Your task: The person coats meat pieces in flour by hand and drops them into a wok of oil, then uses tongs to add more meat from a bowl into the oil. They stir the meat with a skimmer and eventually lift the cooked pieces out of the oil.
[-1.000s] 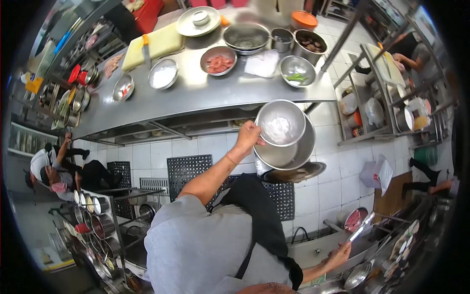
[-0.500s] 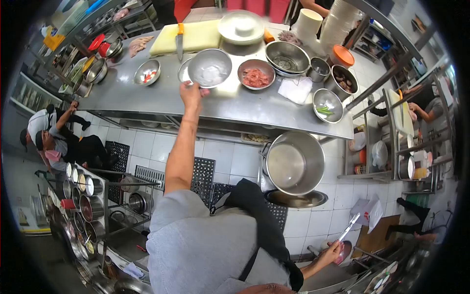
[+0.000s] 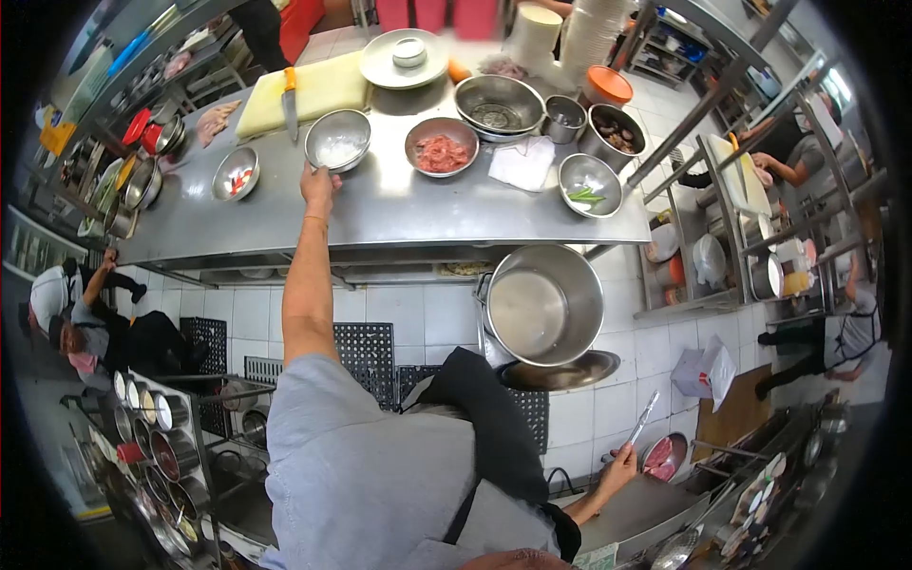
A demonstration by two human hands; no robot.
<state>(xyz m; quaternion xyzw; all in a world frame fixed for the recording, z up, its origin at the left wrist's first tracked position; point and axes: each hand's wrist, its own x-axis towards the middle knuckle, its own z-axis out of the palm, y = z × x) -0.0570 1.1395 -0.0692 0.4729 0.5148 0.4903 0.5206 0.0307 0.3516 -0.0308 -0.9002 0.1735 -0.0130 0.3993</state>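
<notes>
My left hand [image 3: 320, 186] reaches over the steel worktable [image 3: 408, 211] and grips the near rim of a metal bowl [image 3: 353, 161] with something white in it. Its fingers are closed at the rim. Low on the right, my right hand [image 3: 620, 467] is wrapped round a long silvery utensil [image 3: 648, 410] pointing up; I cannot make out its kind. Beside that hand is a bowl of red meat [image 3: 662, 458]. On the table, a bowl of pinkish meat [image 3: 443, 152] stands right of the left hand, and a small bowl with red and white pieces [image 3: 235, 176] stands left.
Behind are a cutting board [image 3: 328, 100] with an orange-handled knife [image 3: 291, 106], and a white plate [image 3: 380, 71]. Rightward stand a steel bowl [image 3: 499, 103], a white cloth [image 3: 522, 164] and a bowl with green pieces [image 3: 601, 180]. A large pot [image 3: 543, 304] stands below the table. Co-workers are on both sides.
The white-filled bowl, earlier held raised and overlapping another metal rim, is now lower and further left with my left hand still at its rim. The view has shifted; the right hand keeps the utensil.
</notes>
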